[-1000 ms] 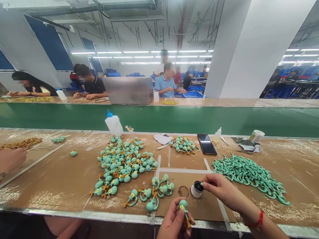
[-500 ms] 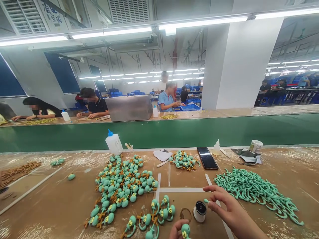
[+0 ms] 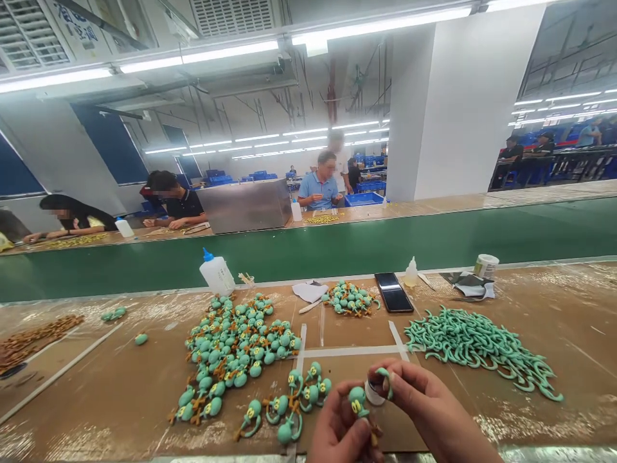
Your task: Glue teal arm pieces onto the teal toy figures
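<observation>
Head view — right hand (image 3: 424,405) now meets the figure (image 3: 357,400).

The toy figure (image 3: 357,401) between the two hands has a teal head with yellow eyes and an orange-brown body. The big pile of finished figures (image 3: 241,341) to the left shows the same teal and orange-brown. The heap of curved arm pieces (image 3: 477,347) on the right is plain mint green. The table (image 3: 120,386) is brown cardboard crossed by white tape. The far conveyor belt (image 3: 337,247) is dark green, the phone (image 3: 393,292) black, and the glue bottle (image 3: 216,272) white with a blue cap.
</observation>
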`<move>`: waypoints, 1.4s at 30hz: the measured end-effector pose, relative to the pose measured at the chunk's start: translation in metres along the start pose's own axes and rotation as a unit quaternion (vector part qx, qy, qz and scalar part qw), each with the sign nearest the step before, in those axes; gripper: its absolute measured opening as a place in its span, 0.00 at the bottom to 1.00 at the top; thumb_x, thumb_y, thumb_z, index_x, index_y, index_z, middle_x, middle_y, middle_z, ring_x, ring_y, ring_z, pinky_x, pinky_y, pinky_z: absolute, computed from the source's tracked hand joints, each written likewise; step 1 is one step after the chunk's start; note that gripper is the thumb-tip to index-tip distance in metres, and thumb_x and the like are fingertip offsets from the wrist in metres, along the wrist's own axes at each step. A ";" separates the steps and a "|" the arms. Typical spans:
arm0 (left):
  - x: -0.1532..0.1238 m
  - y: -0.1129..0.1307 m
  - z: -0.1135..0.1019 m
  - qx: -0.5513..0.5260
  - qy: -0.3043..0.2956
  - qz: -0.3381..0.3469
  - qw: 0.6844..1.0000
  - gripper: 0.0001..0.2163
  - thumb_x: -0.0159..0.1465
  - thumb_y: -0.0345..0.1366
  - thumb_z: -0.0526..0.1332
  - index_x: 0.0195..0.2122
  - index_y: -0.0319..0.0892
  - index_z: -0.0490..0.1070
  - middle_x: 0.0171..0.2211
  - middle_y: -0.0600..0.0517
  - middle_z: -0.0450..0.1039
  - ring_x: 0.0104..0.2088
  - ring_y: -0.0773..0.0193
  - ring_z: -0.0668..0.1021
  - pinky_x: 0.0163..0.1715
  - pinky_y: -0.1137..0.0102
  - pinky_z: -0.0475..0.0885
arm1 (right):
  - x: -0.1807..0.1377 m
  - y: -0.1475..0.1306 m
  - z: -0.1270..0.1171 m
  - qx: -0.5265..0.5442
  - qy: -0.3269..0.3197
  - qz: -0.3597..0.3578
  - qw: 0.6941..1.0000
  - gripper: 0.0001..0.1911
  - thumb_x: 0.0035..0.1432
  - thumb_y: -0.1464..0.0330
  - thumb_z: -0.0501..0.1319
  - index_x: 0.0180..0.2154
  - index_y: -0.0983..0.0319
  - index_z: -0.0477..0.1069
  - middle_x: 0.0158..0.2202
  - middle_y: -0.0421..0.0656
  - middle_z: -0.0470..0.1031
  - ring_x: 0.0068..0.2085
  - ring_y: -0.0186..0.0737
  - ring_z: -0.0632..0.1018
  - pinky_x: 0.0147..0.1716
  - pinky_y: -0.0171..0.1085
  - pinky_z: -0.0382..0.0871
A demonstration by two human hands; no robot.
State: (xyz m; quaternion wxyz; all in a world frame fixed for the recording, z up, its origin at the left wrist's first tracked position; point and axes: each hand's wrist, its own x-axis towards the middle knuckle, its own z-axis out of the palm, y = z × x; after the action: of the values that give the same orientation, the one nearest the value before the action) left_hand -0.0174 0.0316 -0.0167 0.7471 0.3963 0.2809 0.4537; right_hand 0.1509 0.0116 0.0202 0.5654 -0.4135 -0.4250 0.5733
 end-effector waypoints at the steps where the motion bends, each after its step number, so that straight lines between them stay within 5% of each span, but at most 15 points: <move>1: 0.000 0.005 0.005 0.021 -0.005 0.008 1.000 0.22 0.53 0.45 0.73 0.46 0.45 0.72 0.29 0.50 0.76 0.21 0.67 0.76 0.20 0.78 0.67 | -0.003 -0.005 0.007 0.039 0.009 0.013 0.999 0.18 0.56 0.53 0.65 0.34 0.62 0.76 0.43 0.46 0.74 0.42 0.42 0.73 0.44 0.36 0.66; 6: 0.000 0.021 0.020 0.038 0.023 0.045 0.998 0.21 0.55 0.43 0.71 0.48 0.43 0.71 0.30 0.51 0.75 0.22 0.68 0.75 0.22 0.76 0.72 | -0.010 -0.020 0.024 0.129 0.032 0.024 0.991 0.17 0.52 0.54 0.69 0.30 0.62 0.75 0.45 0.46 0.74 0.46 0.45 0.74 0.50 0.40 0.67; 19: 0.000 0.028 0.036 0.015 0.069 0.068 0.995 0.22 0.51 0.40 0.74 0.46 0.46 0.74 0.34 0.48 0.79 0.19 0.68 0.76 0.19 0.77 0.69 | -0.006 -0.006 0.019 0.132 -0.024 -0.005 0.991 0.15 0.57 0.58 0.66 0.28 0.64 0.74 0.46 0.47 0.70 0.41 0.41 0.74 0.36 0.36 0.71; 29: 0.000 0.026 0.038 -0.011 0.058 0.053 0.997 0.22 0.50 0.40 0.75 0.45 0.45 0.75 0.31 0.50 0.77 0.19 0.69 0.75 0.19 0.76 0.71 | -0.010 -0.009 0.017 -0.067 0.033 -0.091 0.993 0.18 0.57 0.53 0.64 0.27 0.61 0.74 0.44 0.47 0.71 0.48 0.46 0.72 0.45 0.37 0.68; 42: -0.005 0.033 0.042 0.015 0.057 0.063 0.996 0.21 0.48 0.41 0.76 0.44 0.47 0.79 0.28 0.50 0.76 0.21 0.68 0.73 0.21 0.74 0.71 | -0.017 -0.006 0.019 -0.145 0.035 -0.128 0.981 0.18 0.59 0.52 0.61 0.28 0.60 0.73 0.46 0.47 0.68 0.45 0.44 0.73 0.47 0.36 0.68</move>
State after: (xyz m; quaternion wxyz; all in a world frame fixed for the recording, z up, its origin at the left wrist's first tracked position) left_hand -0.0016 0.0221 0.0342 0.6936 0.3982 0.3040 0.5176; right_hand 0.1355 -0.0062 0.0318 0.5827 -0.4534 -0.5326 0.4138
